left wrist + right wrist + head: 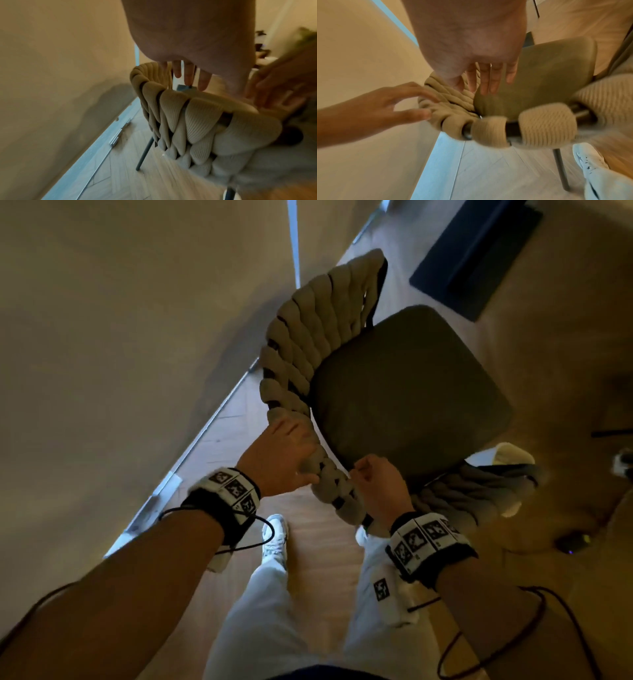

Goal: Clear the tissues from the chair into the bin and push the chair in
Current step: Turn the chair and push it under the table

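The chair (404, 392) stood just ahead of me, its dark seat bare of tissues, the wall to its left. My left hand (281, 453) lay on the thick woven backrest (301, 344), fingers and thumb spread and loose, clamping nothing. My right hand (380, 484) hovered over the rim, fingers relaxed and apart. I judged the padding soft but the metal frame beneath stiff, so the top rail was the place to grip and push.
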Motion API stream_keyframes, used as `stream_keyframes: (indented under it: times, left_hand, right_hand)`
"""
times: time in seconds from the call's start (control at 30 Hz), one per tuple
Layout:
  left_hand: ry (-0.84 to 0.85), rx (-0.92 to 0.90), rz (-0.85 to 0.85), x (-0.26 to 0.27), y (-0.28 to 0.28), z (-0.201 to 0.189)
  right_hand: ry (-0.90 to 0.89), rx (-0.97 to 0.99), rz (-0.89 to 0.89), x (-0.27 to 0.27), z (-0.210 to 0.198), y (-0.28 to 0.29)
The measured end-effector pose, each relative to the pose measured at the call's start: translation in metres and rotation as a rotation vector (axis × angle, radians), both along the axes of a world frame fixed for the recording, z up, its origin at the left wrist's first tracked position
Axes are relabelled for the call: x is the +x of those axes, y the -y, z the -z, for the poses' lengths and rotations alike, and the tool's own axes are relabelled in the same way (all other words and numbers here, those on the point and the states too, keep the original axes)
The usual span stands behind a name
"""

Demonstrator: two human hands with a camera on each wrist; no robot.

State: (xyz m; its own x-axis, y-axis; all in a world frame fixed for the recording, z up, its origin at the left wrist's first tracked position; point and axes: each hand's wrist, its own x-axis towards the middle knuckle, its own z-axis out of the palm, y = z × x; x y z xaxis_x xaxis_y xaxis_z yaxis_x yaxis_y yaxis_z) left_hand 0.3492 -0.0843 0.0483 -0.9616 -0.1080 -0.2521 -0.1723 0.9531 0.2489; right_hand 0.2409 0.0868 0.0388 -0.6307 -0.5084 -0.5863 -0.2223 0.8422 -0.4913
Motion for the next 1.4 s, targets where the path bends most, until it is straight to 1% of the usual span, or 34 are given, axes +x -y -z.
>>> stream_keyframes:
  times: [0.03, 0.1, 0.13, 0.2, 0.23, 0.33, 0.37, 0.47, 0.63, 0.73, 0.87, 1.07, 1.2, 1.4]
  left_hand:
    - [0.039, 0.014, 0.094, 0.004, 0.004, 0.008]
    - [0.042, 0.023, 0.278, 0.011, 0.009, 0.023]
    - [0.039, 0.022, 0.337, 0.014, 0.012, 0.029]
    - [0.047, -0.025, 0.404, 0.011, 0.025, 0.041]
    - [0.060, -0.050, 0.410, 0.008, 0.030, 0.047]
    - [0.067, -0.065, 0.365, 0.000, 0.036, 0.060]
    - [0.052, -0.063, 0.371, -0.002, 0.035, 0.063]
    - [0.005, -0.034, 0.392, -0.002, 0.034, 0.066]
    - [-0.035, -0.006, 0.379, -0.009, 0.032, 0.063]
    - [-0.054, -0.001, 0.369, -0.021, 0.028, 0.061]
    - [-0.058, 0.010, 0.326, -0.049, 0.023, 0.064]
    - [-0.094, -0.008, 0.243, -0.102, 0.012, 0.068]
    - [-0.067, -0.009, 0.206, -0.142, 0.007, 0.069]
    - [-0.019, 0.032, 0.128, -0.205, 0.002, 0.067]
  right_hand:
    - [-0.026, -0.002, 0.001, 0.016, 0.003, 0.003]
    - [-0.056, -0.003, -0.027, 0.046, 0.007, 0.010]
    - [-0.076, -0.004, -0.013, 0.059, 0.009, 0.013]
    - [-0.129, -0.004, 0.088, 0.076, 0.016, 0.016]
    - [-0.167, 0.014, 0.109, 0.084, 0.022, 0.014]
    - [-0.377, 0.070, -0.017, 0.102, 0.036, 0.008]
    - [-0.421, 0.067, -0.025, 0.104, 0.040, 0.007]
    - [-0.482, 0.030, 0.000, 0.102, 0.044, 0.007]
    - [-0.493, 0.009, -0.019, 0.094, 0.045, 0.005]
    - [-0.496, 0.017, -0.026, 0.079, 0.045, 0.002]
    - [-0.497, -0.003, -0.038, 0.046, 0.048, -0.003]
    - [-0.526, -0.011, -0.099, -0.022, 0.048, -0.012]
    - [-0.481, 0.008, -0.139, -0.072, 0.046, -0.014]
    - [-0.429, -0.036, -0.153, -0.146, 0.040, -0.014]
